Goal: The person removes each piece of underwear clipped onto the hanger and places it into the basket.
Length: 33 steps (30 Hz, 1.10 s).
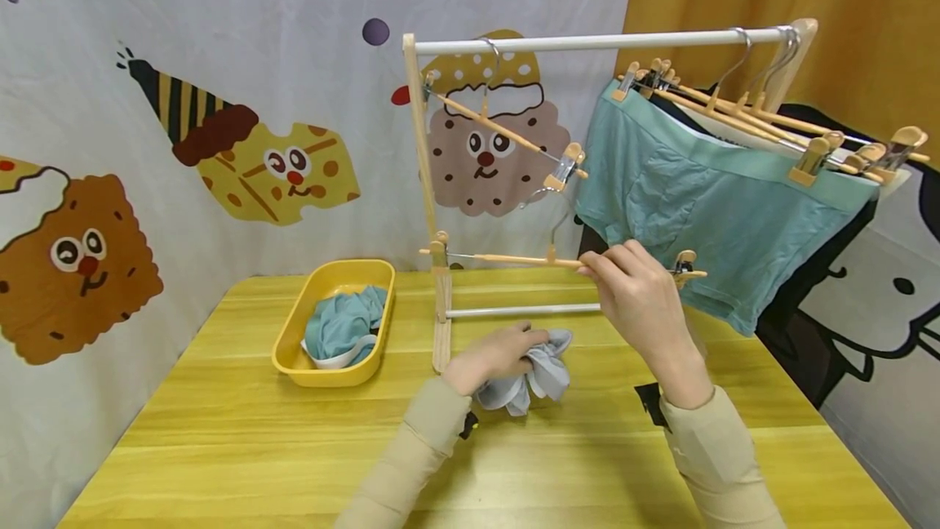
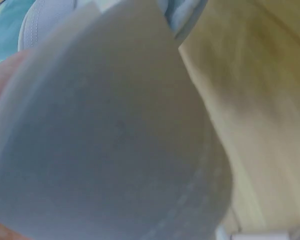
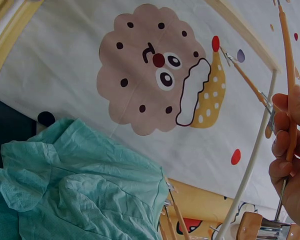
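Yellow wood-grain table, cartoon-printed curtain.

The yellow wood-grain table carries 1 yellow tub and 1 clothes rack.

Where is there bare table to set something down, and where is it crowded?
The table is bare in front of the yellow basin, left of the left sleeve, and between that and the right sleeve, nearer than the grey cloth. It is crowded at the rack's right end, with hangers and teal underwear.
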Tool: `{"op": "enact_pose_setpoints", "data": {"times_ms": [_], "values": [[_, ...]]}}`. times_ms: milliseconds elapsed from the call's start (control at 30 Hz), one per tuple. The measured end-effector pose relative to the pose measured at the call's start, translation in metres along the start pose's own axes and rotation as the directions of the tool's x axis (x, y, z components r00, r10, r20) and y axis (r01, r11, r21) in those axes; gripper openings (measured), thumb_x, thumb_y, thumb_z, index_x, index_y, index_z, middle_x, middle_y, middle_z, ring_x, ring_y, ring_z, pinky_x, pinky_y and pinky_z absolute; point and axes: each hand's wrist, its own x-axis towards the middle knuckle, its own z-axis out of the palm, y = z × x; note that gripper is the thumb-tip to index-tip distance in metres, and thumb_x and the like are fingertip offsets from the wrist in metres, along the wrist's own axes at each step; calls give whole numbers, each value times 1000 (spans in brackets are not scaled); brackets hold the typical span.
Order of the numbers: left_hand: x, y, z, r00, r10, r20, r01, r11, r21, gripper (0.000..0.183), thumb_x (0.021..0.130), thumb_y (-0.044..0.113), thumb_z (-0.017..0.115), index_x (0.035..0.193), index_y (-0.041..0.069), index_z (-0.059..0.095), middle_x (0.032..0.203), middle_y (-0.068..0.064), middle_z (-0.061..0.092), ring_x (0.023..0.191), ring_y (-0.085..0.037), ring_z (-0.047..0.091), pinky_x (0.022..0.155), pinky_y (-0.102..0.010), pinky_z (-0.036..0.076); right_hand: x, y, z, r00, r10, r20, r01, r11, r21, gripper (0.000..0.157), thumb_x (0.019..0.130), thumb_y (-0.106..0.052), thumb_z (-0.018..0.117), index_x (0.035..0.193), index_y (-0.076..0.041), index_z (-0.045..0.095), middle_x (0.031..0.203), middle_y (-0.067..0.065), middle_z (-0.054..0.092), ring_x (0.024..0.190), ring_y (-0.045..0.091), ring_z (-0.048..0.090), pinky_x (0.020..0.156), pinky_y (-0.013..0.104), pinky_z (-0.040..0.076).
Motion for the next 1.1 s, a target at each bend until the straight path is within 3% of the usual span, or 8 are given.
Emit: {"op": "enact_pose_setpoints", "data": {"times_ms": [167,300,533,733,900,1100], "values": [[-19,-17,-16,997,-10,-76,6,998,-56,33,91,9,60,122,16,53,119,-11,53,95,-19,54,79,-30,49,0,0,0,1000,5,-5,-5,1000,3,14,77,-3,74,90,3,71,72,14,60,67,27,51,57,34,46],[-33,-32,-27,991,-47,-128,36,995,-90,37,91,7,59,127,15,52,116,-13,54,91,-22,54,76,-35,48,0,0,0,1000,10,-9,-10,1000,7,15,76,-1,75,90,3,71,72,14,60,67,27,51,57,34,46],[-64,-55,-48,969,-53,-240,34,996,-81,47,86,2,59,132,8,50,112,-19,54,88,-26,55,77,-40,49,0,1,0,1000,11,-10,-11,1000,10,15,75,-1,75,90,3,71,72,13,60,66,26,50,56,33,45],[-88,-77,-69,950,-126,-286,114,992,-59,47,85,3,59,132,6,51,111,-19,55,91,-28,55,80,-43,48,-1,1,0,1000,11,-8,-11,1000,5,16,74,0,76,89,3,71,71,14,60,66,26,50,55,34,45],[-105,-99,-85,916,-174,-362,161,985,-66,43,84,3,60,126,4,54,109,-20,55,90,-30,55,81,-47,47,-1,0,1,1000,13,-2,-13,1000,0,16,74,-1,76,89,3,71,71,13,59,66,26,50,55,34,46],[-123,-127,-100,853,-318,-413,304,947,-102,41,87,6,58,128,5,51,120,-24,52,102,-38,55,87,-54,46,-2,-1,1,1000,15,10,-15,1000,-5,15,75,-1,76,89,3,71,71,13,60,66,25,50,56,33,47]]}}
